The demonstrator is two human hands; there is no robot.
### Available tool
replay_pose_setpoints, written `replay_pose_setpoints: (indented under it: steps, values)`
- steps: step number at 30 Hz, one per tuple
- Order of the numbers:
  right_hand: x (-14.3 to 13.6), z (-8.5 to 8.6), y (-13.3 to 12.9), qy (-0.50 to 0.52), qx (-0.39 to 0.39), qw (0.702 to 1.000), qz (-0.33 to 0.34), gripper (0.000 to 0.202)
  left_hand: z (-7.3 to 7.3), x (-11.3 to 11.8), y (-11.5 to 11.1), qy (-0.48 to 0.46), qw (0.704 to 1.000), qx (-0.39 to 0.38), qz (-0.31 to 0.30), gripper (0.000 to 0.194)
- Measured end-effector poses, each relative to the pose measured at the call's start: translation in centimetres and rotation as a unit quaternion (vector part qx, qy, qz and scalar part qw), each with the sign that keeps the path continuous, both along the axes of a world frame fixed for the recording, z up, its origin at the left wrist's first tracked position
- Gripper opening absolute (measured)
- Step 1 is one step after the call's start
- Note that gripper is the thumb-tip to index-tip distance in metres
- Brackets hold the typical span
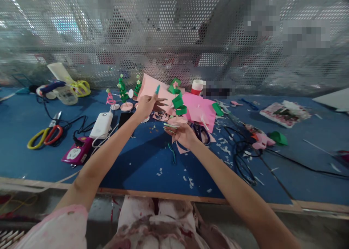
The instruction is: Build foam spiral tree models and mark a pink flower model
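Observation:
My right hand (pixel 182 133) is closed at the pale pink round base (pixel 177 120) of a green paper spiral (pixel 179 102), holding it upright above the table. A small pink piece (pixel 176 83) sits at the spiral's top. To its left, my left hand (pixel 149 106) is raised with fingers apart, near the spiral but not touching it. A teal pointed cap (pixel 157 89) appears to cover one of its fingertips. Behind the hands lie a light pink sheet (pixel 148 85) and a brighter pink sheet (pixel 200 109). Finished-looking green spiral trees (pixel 122 89) stand left of my left hand.
Red-and-yellow scissors (pixel 47 134), a white power bank (pixel 101 125) and a purple box (pixel 77 152) lie left. Dark-handled scissors (pixel 201 133) lie beside my right hand. Black cables (pixel 240 154), a glue gun (pixel 256 134) and paper scraps spread right. A perforated metal screen (pixel 163 30) stands behind.

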State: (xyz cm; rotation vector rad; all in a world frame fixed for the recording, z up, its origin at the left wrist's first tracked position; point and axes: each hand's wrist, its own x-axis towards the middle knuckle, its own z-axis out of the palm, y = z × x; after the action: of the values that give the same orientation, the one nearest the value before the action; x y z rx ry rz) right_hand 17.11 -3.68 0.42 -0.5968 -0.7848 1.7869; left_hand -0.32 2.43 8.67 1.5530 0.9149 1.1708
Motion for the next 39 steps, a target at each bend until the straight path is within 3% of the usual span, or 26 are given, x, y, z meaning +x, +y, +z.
replay_pose_setpoints:
  steps: [2, 5, 7, 15, 19, 26, 31, 35, 39]
  values:
    - [-0.2, 0.1, -0.2, -0.010, 0.005, 1.000, 0.001, 0.011, -0.1, 0.3, 0.0, -0.039, 0.997, -0.011, -0.060, 0.039]
    - [-0.7, 0.2, -0.7, -0.030, 0.016, 0.999, 0.015, 0.014, -0.5, 1.0, -0.1, -0.059, 0.992, -0.018, -0.113, 0.071]
    - [-1.1, 0.4, -1.0, -0.039, 0.026, 0.998, 0.031, 0.015, -0.7, 1.4, -0.3, -0.054, 0.991, -0.025, -0.123, 0.081]
    - [-1.2, 0.3, -1.3, -0.054, 0.028, 0.996, 0.071, 0.022, 0.6, 0.9, -0.5, -0.045, 0.994, -0.022, -0.094, 0.064]
    - [-1.2, 0.2, -1.3, -0.056, 0.023, 0.996, 0.062, 0.019, 0.9, 0.7, -0.5, -0.067, 0.994, -0.034, -0.078, 0.066]
    - [-1.4, 0.5, -1.4, -0.043, 0.012, 0.998, 0.038, 0.015, 0.3, 0.6, -0.1, -0.109, 0.988, -0.031, -0.101, 0.062]
    - [-1.5, 0.4, -1.4, -0.024, 0.047, 0.997, -0.059, 0.023, -0.2, 1.2, -0.6, -0.087, 0.982, -0.084, -0.144, 0.071]
    - [-1.6, 0.6, -1.5, -0.029, 0.062, 0.994, -0.086, 0.031, -1.0, 2.8, -1.6, -0.095, 0.982, -0.114, -0.114, 0.072]
    - [-2.0, 0.8, -1.8, -0.044, 0.062, 0.994, -0.078, 0.033, -1.5, 3.9, -2.5, -0.101, 0.986, -0.092, -0.093, 0.062]
